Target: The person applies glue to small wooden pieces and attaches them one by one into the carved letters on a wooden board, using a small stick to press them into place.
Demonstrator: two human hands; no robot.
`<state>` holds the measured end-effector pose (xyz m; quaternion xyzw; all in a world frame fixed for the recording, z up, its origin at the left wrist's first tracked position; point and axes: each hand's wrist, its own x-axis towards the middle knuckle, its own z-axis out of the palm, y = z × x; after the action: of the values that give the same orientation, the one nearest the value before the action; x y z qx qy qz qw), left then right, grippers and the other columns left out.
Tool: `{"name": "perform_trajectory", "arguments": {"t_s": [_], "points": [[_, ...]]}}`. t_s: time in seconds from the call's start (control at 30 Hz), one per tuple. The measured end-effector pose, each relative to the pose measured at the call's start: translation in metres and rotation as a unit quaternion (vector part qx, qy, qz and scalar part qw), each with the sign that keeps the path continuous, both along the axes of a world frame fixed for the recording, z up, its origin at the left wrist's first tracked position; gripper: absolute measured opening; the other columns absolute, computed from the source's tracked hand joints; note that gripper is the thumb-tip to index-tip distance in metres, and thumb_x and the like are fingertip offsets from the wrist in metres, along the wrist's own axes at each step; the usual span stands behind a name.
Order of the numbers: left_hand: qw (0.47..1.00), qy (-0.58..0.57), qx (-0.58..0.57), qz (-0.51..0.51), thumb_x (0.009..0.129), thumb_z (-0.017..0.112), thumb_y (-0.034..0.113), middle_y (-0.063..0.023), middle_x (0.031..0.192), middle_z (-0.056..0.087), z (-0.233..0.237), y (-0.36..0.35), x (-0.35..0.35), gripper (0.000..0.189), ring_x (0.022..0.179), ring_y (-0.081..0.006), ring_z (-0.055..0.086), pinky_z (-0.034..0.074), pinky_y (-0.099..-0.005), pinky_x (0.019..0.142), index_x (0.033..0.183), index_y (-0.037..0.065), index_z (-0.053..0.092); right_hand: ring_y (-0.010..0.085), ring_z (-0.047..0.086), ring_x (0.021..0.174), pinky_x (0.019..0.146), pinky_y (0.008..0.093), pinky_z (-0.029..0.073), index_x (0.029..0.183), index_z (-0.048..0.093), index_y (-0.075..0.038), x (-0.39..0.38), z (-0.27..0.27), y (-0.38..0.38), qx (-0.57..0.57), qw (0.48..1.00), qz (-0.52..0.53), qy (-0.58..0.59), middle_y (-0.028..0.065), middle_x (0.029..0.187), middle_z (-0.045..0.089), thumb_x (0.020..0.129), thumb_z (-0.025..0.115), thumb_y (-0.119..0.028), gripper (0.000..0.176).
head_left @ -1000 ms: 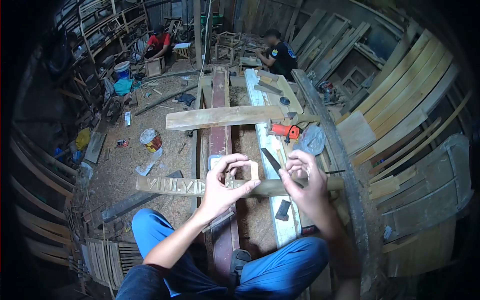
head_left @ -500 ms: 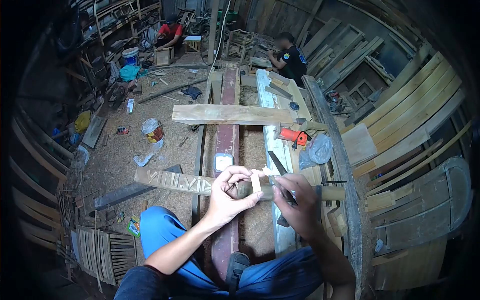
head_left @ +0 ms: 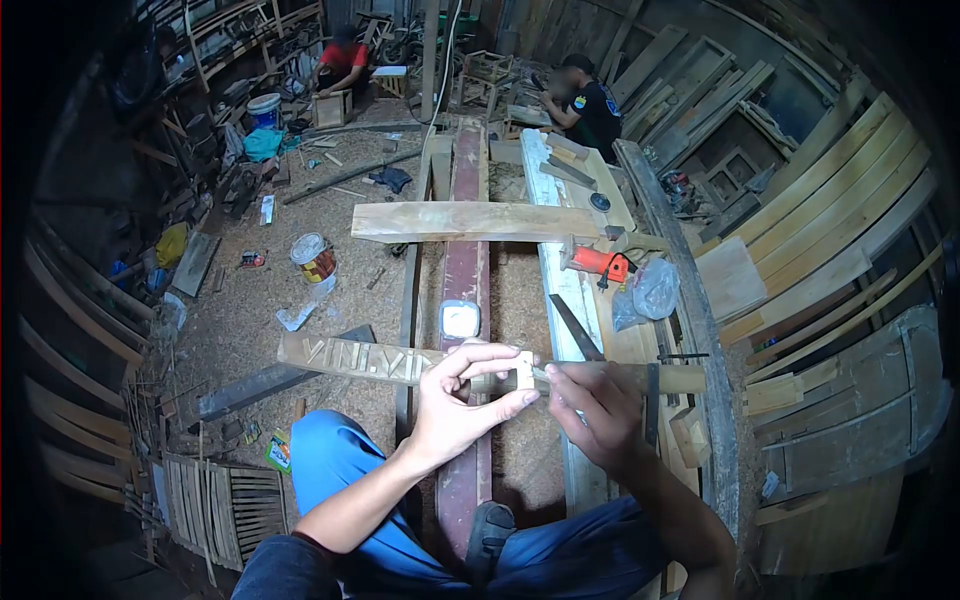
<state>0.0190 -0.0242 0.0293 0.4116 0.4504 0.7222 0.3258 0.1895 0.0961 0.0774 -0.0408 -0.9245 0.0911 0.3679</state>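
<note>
My left hand pinches a small pale wood piece upright between thumb and fingers. My right hand is closed around a slim tool, whose thin end meets the wood piece's right edge; most of the tool is hidden in my fingers. Below the hands a board with raised wooden letters lies across the bench beams. A dark, narrow blade-like strip rests just behind my right hand. A white, square-looking container sits on the red beam.
A plank spans the beams farther off, near an orange power tool and a plastic bag. A paint can stands on the shaving-covered floor. Two people work at the back. Curved boards lean at right.
The wood piece has turned in my left hand, and a pale curl at its top no longer shows. My right hand's tool now touches its edge. The whole view has shifted slightly.
</note>
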Motion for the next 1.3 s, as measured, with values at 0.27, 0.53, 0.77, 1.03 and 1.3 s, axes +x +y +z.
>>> {"name": "perform_trajectory", "arguments": {"t_s": [0.27,0.53,0.77,1.03,1.3], "points": [[0.998,0.040,0.035,0.039,0.075,0.086,-0.005,-0.0123,0.118,0.066,0.006,-0.004,0.002,0.050,0.115,-0.0219,0.065,0.054,-0.0347,0.102,0.119,-0.005,0.064,0.0258,0.067,0.095,0.080,0.0382,0.054,0.120,0.068,0.000,0.003,0.000,-0.004,0.021,1.000,0.009,-0.021,0.0095,0.105,0.064,0.070,0.082,-0.002,0.052],[0.999,0.016,0.005,0.048,0.073,0.089,0.004,-0.0095,0.112,0.076,0.002,-0.012,0.001,0.053,0.099,-0.0134,0.063,0.048,-0.0288,0.094,0.121,-0.004,0.067,0.0218,0.066,0.092,0.073,0.0346,0.052,0.117,0.070,0.000,0.010,0.005,-0.008,0.073,0.996,-0.014,-0.041,0.0078,0.104,0.065,0.077,0.077,-0.006,0.042],[0.989,0.117,0.006,0.089,0.074,0.090,0.013,-0.0069,0.116,0.076,0.004,-0.014,-0.005,0.057,0.094,-0.0111,0.059,0.041,-0.0301,0.094,0.123,-0.003,0.067,0.0229,0.064,0.088,0.070,0.0363,0.050,0.109,0.073,0.000,0.016,0.010,-0.013,0.124,0.991,-0.032,-0.049,0.0070,0.101,0.066,0.066,0.077,0.002,0.043],[0.991,0.108,0.024,0.079,0.072,0.092,0.015,-0.0058,0.110,0.077,-0.001,-0.011,-0.005,0.053,0.093,-0.0120,0.059,0.038,-0.0315,0.092,0.119,0.001,0.070,0.0169,0.062,0.090,0.070,0.0317,0.046,0.106,0.076,-0.013,0.023,0.027,-0.009,0.176,0.980,-0.078,-0.046,-0.0001,0.100,0.066,0.080,0.074,-0.013,0.027],[0.954,0.250,0.069,0.147,0.065,0.095,0.015,-0.0017,0.098,0.073,0.006,-0.012,-0.014,0.049,0.090,-0.0141,0.057,0.037,-0.0323,0.088,0.109,0.008,0.076,0.0147,0.059,0.090,0.071,0.0316,0.040,0.103,0.076,-0.017,0.020,0.040,-0.011,0.214,0.972,-0.093,-0.005,-0.0032,0.101,0.065,0.078,0.074,-0.017,0.025]]}}
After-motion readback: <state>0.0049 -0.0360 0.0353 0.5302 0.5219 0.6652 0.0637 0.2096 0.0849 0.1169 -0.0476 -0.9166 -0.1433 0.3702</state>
